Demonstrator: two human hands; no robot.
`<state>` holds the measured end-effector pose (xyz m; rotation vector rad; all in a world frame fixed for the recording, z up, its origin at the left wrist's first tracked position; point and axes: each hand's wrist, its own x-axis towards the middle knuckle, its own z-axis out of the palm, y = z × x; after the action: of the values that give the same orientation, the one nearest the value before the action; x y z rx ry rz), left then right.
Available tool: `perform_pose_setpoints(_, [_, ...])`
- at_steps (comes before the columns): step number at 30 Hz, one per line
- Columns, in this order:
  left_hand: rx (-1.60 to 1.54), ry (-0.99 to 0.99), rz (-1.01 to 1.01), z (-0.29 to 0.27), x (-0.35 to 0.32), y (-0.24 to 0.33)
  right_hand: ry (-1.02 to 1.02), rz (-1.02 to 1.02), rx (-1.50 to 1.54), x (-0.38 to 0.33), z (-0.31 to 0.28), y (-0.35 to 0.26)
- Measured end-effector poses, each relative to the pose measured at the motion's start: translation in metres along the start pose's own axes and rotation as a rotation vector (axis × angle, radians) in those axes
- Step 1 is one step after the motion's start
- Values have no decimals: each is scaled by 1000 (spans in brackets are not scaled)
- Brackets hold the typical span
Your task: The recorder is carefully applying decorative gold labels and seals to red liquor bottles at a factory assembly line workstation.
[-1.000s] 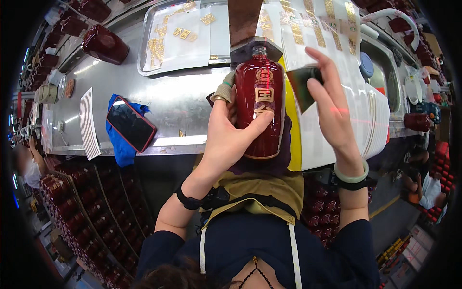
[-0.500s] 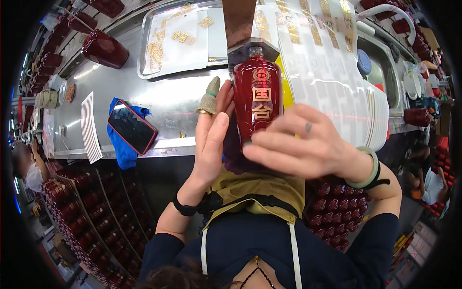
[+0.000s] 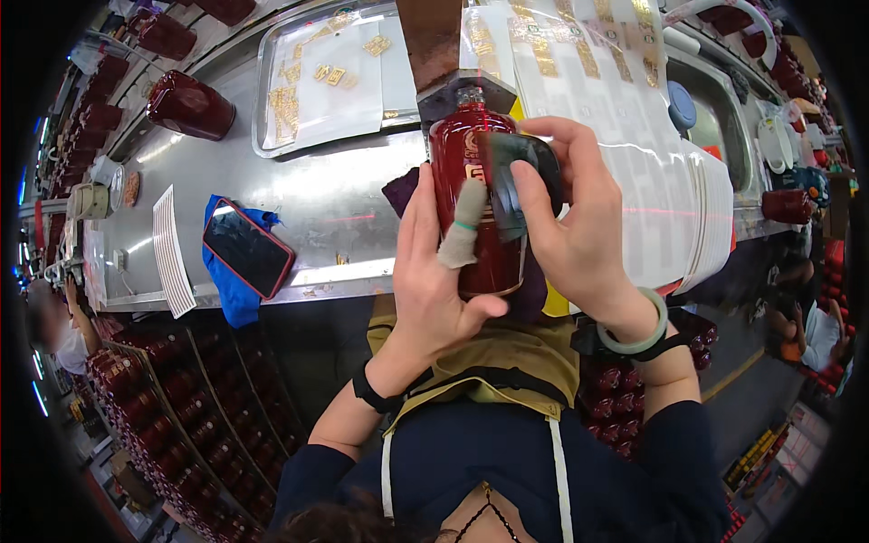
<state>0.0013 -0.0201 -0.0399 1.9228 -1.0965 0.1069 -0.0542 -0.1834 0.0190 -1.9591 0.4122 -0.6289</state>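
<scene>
A glossy dark red bottle [image 3: 496, 269] with gold lettering lies front side up at the bench edge, its neck against a dark angular stand [image 3: 466, 83]. My left hand [image 3: 424, 294] rests along the bottle's left side with fingers stretched out. The index finger wears a beige finger cot [image 3: 463, 226] and lies over the bottle's front; the thumb sticks out near its base. In my right hand [image 3: 584, 231], between thumb and fingers, is a dark, flat, see-through piece [image 3: 536, 172], blurred, over the bottle's right side. It hides part of the lettering.
A metal tray [image 3: 262, 109] with gold stickers stands at the back left. White sheets [image 3: 625, 181] cover the right side, before a sink [image 3: 724, 118]. A phone [image 3: 249, 249] lies on a blue cloth [image 3: 240, 308] at left. Another red bottle [image 3: 190, 104] stands behind.
My left hand has moved right onto the bottle from beside it. The right hand has lifted from the bottle's lower part and now holds the dark flat piece against its upper right.
</scene>
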Motion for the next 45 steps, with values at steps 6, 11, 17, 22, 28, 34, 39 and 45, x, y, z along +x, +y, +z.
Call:
perform_pose_setpoints(6, [117, 27, 30, 0, 1, 6, 90, -48, -122, -9, 5, 13])
perform_pose_setpoints(11, [66, 42, 1, 3, -2, 5, 128, -15, -206, -13, 1, 15])
perform_pose_setpoints(17, [118, -31, 48, -17, 18, 6, 196, -19, -314, -2, -21, 34])
perform_pose_setpoints(22, [159, -127, 109, -26, 53, -5, 188, 15, -139, -2, -29, 30])
perform_pose_setpoints(28, [104, -87, -17, -21, 64, -9, 112, -266, -246, 28, -30, 1])
perform_pose_setpoints(34, [-269, 146, -278, -19, 33, -31, -157, -1028, -642, 51, -23, -4])
perform_pose_setpoints(39, [-353, 144, -467, -26, 18, -25, -569, -974, -431, 9, -7, -12])
perform_pose_setpoints(45, [-434, 158, -502, -34, 17, -13, -111, -1154, -705, 89, -11, 2])
